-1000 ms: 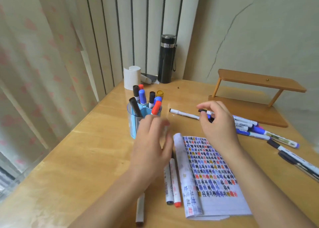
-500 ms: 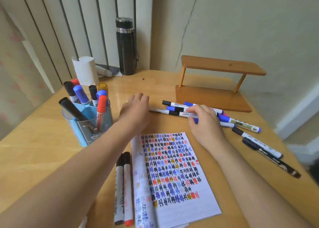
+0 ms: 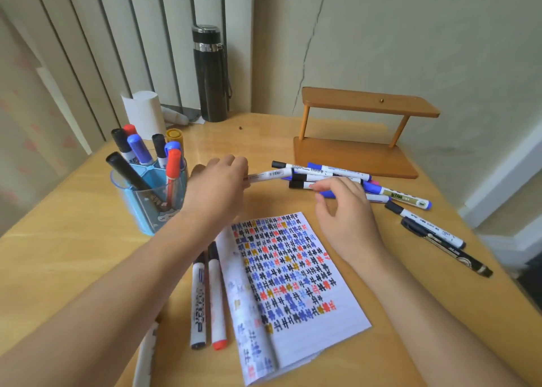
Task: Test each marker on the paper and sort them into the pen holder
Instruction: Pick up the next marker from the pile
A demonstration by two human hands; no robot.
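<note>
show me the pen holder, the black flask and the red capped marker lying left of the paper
pen holder [image 3: 140, 208]: head view, on its clear blue front wall
black flask [image 3: 210, 79]: head view, on the middle of its body
red capped marker [image 3: 216, 298]: head view, on its white barrel

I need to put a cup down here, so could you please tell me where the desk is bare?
Bare wood lies left of the paper, in front of the pen holder, and between the flask and wooden shelf. The right side is crowded with loose markers.
</note>
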